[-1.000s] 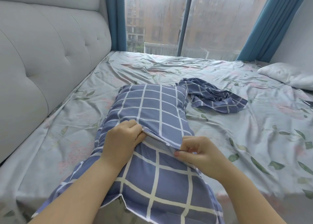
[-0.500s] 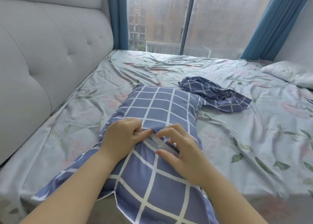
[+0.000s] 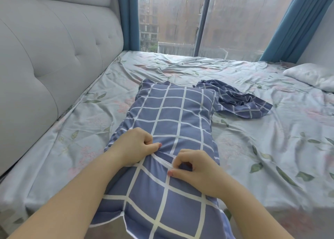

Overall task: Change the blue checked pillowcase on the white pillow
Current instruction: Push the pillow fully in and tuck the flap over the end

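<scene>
A blue checked pillowcase covers a pillow lying lengthwise on the bed in front of me; the pillow inside is hidden. My left hand has its fingers curled and pinches the fabric at a fold across the middle. My right hand sits just to the right of it, fingertips curled and pinching the same fold. A second blue checked pillowcase lies crumpled on the sheet beyond the pillow's far right corner.
A floral light-blue sheet covers the bed. A grey tufted headboard runs along the left. A white pillow lies at the far right. A large window with blue curtains stands beyond the bed.
My right hand moved left across the fold to meet the left hand, then drew back slightly right and curled onto the fabric. The open flap has been closed down flat.
</scene>
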